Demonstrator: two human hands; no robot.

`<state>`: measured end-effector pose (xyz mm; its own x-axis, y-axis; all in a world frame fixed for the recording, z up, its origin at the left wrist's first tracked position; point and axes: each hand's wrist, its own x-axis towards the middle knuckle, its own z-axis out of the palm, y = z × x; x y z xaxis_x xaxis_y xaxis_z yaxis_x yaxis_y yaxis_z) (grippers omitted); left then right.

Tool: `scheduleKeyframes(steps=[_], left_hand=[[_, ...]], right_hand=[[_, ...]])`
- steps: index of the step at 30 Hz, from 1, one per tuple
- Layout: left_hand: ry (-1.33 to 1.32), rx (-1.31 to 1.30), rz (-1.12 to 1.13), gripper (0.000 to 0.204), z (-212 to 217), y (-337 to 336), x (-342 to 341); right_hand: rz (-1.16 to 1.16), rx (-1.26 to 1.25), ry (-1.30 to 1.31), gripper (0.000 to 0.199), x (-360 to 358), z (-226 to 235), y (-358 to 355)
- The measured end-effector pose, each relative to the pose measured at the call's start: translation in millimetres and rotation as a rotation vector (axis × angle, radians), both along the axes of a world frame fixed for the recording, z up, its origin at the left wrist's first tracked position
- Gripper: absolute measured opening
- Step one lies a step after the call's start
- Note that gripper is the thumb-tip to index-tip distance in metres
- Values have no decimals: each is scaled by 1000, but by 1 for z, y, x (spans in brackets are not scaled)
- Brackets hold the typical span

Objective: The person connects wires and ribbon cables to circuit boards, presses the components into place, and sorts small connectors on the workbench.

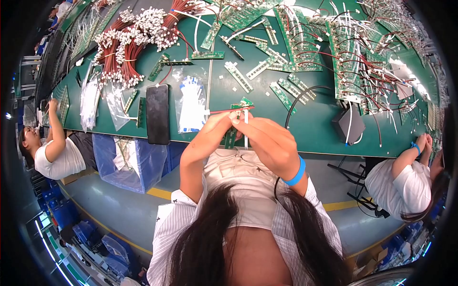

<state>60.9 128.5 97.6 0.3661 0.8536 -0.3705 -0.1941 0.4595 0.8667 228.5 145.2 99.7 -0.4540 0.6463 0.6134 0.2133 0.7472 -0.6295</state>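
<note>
Close to the bench's near edge, both my hands meet over a narrow green circuit board [230, 139]. My left hand [217, 125] is closed on the board. The fingers of my right hand [265, 136] pinch next to the left fingertips, over a white flat cable [246, 142] that shows above and below them. A red wire [219, 112] with a white connector at its left end crosses just beyond the fingertips. What lies right between the fingertips is hidden. A blue band [298, 172] circles my right wrist.
Left of my hands lie a bag of white flat cables [192, 102] and a black phone [158, 114]. Bundled red wires [131, 52] sit farther back. Loose boards [238, 76] and wired board panels [298, 43] cover the far bench. A black box [347, 126] stands right. People sit on both sides.
</note>
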Motion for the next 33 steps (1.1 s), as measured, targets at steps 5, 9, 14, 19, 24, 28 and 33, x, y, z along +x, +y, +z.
scheduleKeyframes(steps=[5, 9, 14, 19, 24, 28, 33], left_hand=[[122, 334, 5, 28, -8, -3, 6], [209, 336, -110, 26, -20, -4, -5], [441, 530, -144, 26, -11, -9, -7], [237, 311, -154, 31, 6, -5, -11], [90, 350, 116, 43, 17, 0, -21], [-8, 327, 388, 45, 30, 8, -5], [-208, 211, 524, 45, 28, 12, 2]], right_hand=[[-16, -17, -65, 35, 5, 12, -5], [56, 39, -114, 32, 0, 18, 0], [42, 30, 12, 28, -12, 4, 3], [3, -422, 499, 14, -11, 5, 1], [22, -657, 754, 20, -14, 24, 6], [9, -551, 744, 18, -13, 29, 13], [-62, -685, 686, 16, -5, 36, 22]])
